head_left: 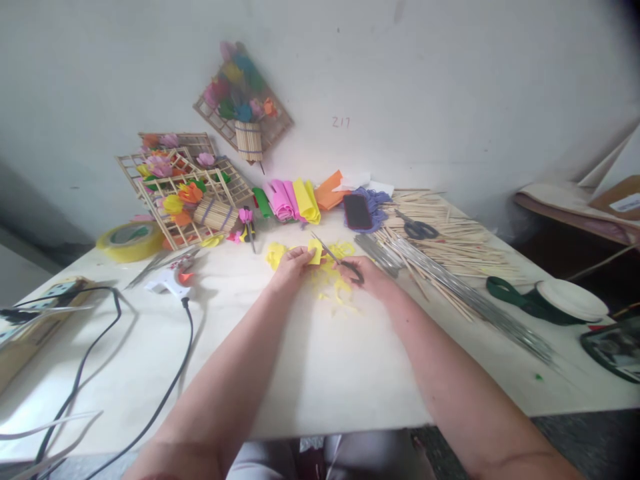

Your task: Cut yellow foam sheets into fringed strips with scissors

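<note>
My left hand (291,262) pinches a small piece of yellow paper (315,252) above the white table (320,373). My right hand (367,273) grips a pair of scissors (334,255), whose blades point up and left into the paper. Yellow paper scraps (336,288) lie scattered under and between both hands, and more yellow pieces (275,255) sit just left of my left hand.
Rolled coloured paper (293,200) and a phone (357,211) lie behind. Wooden sticks (450,243), metal wires (470,300) and black scissors (420,230) fill the right. Green tape (530,300), a yellow tape roll (131,241), a glue gun (173,277) with cable (165,393) and stick frames with paper flowers (190,193) stand around.
</note>
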The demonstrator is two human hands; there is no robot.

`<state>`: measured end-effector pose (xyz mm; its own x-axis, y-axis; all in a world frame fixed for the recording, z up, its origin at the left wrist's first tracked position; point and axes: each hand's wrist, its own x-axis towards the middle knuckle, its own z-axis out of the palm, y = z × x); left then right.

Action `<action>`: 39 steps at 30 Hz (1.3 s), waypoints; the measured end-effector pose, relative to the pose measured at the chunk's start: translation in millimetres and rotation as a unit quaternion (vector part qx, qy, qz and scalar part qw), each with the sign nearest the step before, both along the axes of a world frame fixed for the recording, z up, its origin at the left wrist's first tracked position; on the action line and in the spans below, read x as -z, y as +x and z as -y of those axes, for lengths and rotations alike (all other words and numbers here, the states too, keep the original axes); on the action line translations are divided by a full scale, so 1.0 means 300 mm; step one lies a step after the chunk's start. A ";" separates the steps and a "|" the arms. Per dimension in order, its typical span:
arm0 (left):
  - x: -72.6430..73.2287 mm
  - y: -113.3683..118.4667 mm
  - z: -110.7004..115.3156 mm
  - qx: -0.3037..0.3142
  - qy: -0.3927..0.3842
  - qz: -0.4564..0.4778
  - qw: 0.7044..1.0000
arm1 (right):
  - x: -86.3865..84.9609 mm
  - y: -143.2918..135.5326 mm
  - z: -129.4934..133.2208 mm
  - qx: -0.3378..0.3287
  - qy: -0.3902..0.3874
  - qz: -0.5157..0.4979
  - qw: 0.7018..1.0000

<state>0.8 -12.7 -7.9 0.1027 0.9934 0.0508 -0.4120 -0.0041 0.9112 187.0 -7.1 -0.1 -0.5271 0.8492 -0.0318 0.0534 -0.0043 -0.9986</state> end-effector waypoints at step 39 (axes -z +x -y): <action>-0.008 0.007 0.015 0.022 -0.006 0.007 1.000 | -0.001 -0.001 0.010 -0.001 -0.038 -0.023 0.999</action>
